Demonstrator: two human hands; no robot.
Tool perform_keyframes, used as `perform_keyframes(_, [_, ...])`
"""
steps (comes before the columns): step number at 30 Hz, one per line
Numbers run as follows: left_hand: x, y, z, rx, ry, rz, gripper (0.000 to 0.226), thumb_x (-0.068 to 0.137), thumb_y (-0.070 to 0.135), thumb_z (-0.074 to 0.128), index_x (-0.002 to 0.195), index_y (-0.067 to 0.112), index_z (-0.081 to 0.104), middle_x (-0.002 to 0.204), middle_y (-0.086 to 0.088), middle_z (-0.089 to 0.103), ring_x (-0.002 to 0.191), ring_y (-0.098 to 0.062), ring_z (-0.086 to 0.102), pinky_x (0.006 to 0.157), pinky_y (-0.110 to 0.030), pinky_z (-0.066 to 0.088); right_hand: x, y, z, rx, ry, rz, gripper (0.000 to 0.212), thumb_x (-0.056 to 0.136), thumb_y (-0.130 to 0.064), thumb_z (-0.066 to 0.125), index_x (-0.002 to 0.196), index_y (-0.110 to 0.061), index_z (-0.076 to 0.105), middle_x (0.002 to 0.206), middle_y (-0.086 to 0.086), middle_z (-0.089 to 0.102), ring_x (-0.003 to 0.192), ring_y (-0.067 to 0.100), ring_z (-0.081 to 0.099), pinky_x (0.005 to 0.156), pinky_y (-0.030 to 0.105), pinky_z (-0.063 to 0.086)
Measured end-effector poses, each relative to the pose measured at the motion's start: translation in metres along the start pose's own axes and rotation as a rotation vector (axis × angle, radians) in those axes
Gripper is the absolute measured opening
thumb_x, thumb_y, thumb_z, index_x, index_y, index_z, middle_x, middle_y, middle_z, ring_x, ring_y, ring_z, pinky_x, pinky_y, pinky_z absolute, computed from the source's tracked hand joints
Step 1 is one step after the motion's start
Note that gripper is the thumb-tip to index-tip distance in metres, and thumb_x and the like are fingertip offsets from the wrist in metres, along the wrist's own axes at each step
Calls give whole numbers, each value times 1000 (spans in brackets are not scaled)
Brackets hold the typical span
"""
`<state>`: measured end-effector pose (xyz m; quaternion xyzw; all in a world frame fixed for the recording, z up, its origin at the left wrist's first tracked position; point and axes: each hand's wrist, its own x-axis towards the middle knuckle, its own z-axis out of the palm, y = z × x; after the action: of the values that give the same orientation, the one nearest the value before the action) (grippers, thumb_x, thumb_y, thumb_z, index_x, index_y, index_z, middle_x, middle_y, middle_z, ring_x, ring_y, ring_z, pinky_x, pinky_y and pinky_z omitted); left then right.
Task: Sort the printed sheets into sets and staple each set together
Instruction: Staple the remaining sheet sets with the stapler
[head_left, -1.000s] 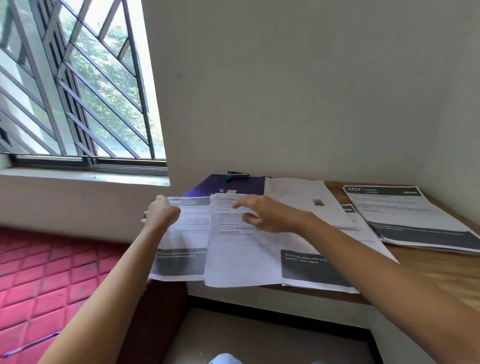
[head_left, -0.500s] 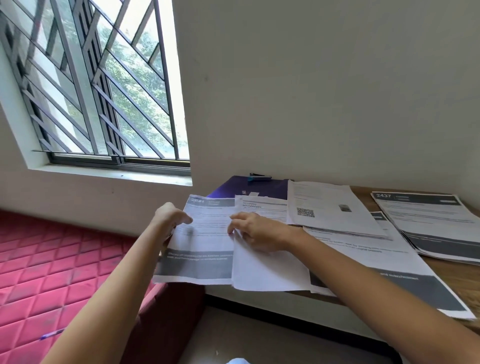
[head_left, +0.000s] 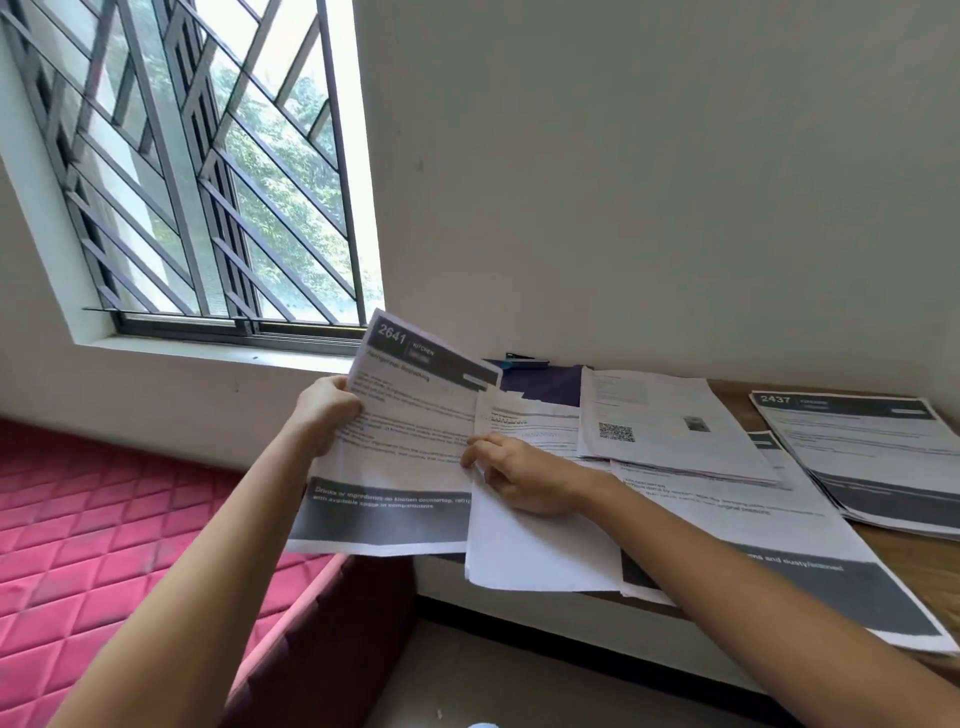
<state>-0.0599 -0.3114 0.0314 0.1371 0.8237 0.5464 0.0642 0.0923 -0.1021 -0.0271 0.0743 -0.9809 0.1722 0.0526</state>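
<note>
Left hand (head_left: 324, 415): at centre frame, fingers clamped round the left edge of the 2641 sheet (head_left: 405, 441).
2641 sheet: up off the tabletop (head_left: 924, 566) and tilted, its top corner across the window (head_left: 208, 182) sill.
Right hand (head_left: 514, 478): lies on a plain white sheet (head_left: 540, 551) with fingers bent and tips at the 2641 sheet's right edge. Cannot tell whether they pinch it.
In the way: the raised sheet covers part of the purple folder (head_left: 545, 384). The right forearm crosses a large grey-banded sheet (head_left: 779, 561) at lower right.
Right of centre: a QR-code stack (head_left: 670, 421), overlapping the sheets below it.
Far right: the 2437 stack (head_left: 872, 452), flat on the wood.
By the wall: a small blue-and-black item (head_left: 527, 360) at the folder's far edge, too small to name.
Lower left: a red quilted bed (head_left: 104, 545).
</note>
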Motion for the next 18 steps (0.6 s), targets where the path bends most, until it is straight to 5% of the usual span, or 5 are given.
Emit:
perform_keyframes(4, [-2, 15, -19, -26, 93, 47, 26, 83, -9, 47, 90, 11, 61, 105, -16, 67, 95, -33, 66, 87, -45, 56, 0, -3, -10, 96, -35, 65, 37, 97, -12, 41, 132, -21, 47, 140, 1, 46, 125, 18, 42, 102, 26, 34])
perform_keyframes(9, [-2, 39, -50, -67, 242, 117, 20, 86, -4, 49, 92, 12, 60, 107, -15, 66, 95, -32, 66, 86, -44, 56, 0, -2, -20, 345, -70, 155, 42, 100, -34, 45, 140, -27, 41, 144, -3, 42, 129, 16, 42, 106, 32, 37])
perform_keyframes(12, [-5, 55, -61, -106, 279, 177, 15, 88, 1, 50, 99, 9, 58, 106, -15, 65, 94, -31, 66, 80, -41, 57, -1, -5, -33, 610, 33, 164, 53, 97, -42, 48, 142, -18, 36, 143, 1, 42, 127, 14, 43, 104, 29, 37])
perform_keyframes(16, [-11, 77, -58, -190, 286, 273, 15, 89, 3, 49, 97, 13, 57, 100, -11, 65, 90, -28, 66, 68, -36, 57, 4, -8, -62, 795, 260, 156, 92, 65, -80, 51, 130, -16, 41, 132, -2, 48, 121, 10, 46, 100, 26, 37])
perform_keyframes(18, [-14, 90, -50, -229, 285, 330, 16, 90, 1, 49, 93, 15, 56, 95, -6, 64, 85, -24, 66, 62, -30, 55, 9, -5, -77, 808, 324, 179, 91, 74, -74, 50, 138, -11, 34, 140, 3, 45, 126, 16, 45, 105, 32, 37])
